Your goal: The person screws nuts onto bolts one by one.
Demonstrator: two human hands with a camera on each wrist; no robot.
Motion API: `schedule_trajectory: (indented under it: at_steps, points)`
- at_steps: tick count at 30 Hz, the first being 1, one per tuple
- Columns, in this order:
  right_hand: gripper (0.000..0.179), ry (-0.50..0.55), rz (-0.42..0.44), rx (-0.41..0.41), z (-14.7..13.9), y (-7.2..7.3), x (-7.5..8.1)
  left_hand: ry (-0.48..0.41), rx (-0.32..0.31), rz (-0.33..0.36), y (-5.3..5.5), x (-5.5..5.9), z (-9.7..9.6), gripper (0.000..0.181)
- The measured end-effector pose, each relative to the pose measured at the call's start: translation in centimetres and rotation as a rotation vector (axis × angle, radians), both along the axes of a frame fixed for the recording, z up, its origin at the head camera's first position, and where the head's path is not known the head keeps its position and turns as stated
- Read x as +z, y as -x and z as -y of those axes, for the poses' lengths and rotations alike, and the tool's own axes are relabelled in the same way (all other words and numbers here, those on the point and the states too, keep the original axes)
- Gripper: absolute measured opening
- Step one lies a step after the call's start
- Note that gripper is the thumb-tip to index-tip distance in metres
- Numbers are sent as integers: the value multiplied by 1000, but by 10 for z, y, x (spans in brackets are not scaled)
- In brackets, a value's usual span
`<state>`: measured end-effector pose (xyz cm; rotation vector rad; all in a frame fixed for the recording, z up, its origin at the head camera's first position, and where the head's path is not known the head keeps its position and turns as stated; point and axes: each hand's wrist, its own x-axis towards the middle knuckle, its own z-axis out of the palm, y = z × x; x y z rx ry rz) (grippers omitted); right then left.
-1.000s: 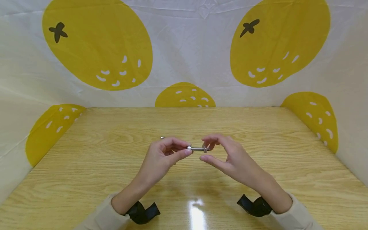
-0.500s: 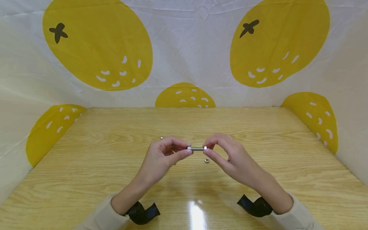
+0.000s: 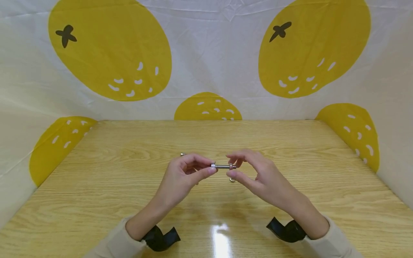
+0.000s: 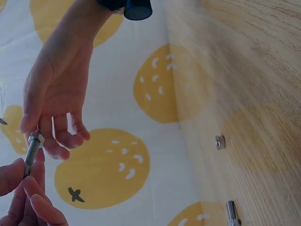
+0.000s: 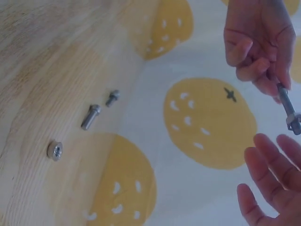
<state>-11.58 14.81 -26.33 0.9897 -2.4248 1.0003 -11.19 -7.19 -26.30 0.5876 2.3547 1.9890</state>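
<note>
Bolt (image 3: 222,167), level above the bench (image 3: 135,136), one end pinched by the left hand (image 3: 184,175); nut (image 3: 231,166), near its other end; right hand (image 3: 255,175), fingers parted beside the nut we saw pinched half a second ago; far edge (image 3: 271,120), at cloth (image 3: 214,53), well beyond both hands.

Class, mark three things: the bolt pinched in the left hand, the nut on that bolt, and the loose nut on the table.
Bolt (image 3: 222,166): head view, middle of its shaft.
Nut on the bolt (image 4: 37,137): left wrist view, its side.
Loose nut (image 5: 52,150): right wrist view, its outer side.
</note>
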Motion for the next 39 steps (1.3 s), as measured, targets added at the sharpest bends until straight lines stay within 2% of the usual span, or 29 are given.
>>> schedule_trajectory:
  at_steps: [3, 8, 16, 21, 25, 28, 30, 34, 39]
  points:
    - [33, 29, -65, 58, 0, 1, 1, -2, 5, -9, 1, -1, 1, 15]
    - [29, 65, -147, 116, 0, 2, 2, -12, -3, -19, 1, -1, 1, 17]
    - [6, 47, -104, 49, 3, 3, -1, -29, -17, -10, 0, 0, 0, 17]
    - [19, 23, -60, 5, 3, 3, -3, -20, -22, -4, 0, -1, -1, 16]
    - [13, 2, 9, -20, 1, 0, -2, -16, -13, -6, 1, -1, 0, 14]
    - [29, 4, 3, -1, 0, -1, -1, -3, -3, -12, 1, 0, 1, 14]
    - [35, 21, -42, 35, 0, 0, 0, 0, 0, -14, 2, 0, 1, 14]
    - [33, 53, -116, 103, 1, 2, 1, -6, 1, -11, 2, 0, 2, 15]
    - [26, 61, -91, 128, 0, 2, 4, -14, -10, -6, 2, 0, 2, 15]
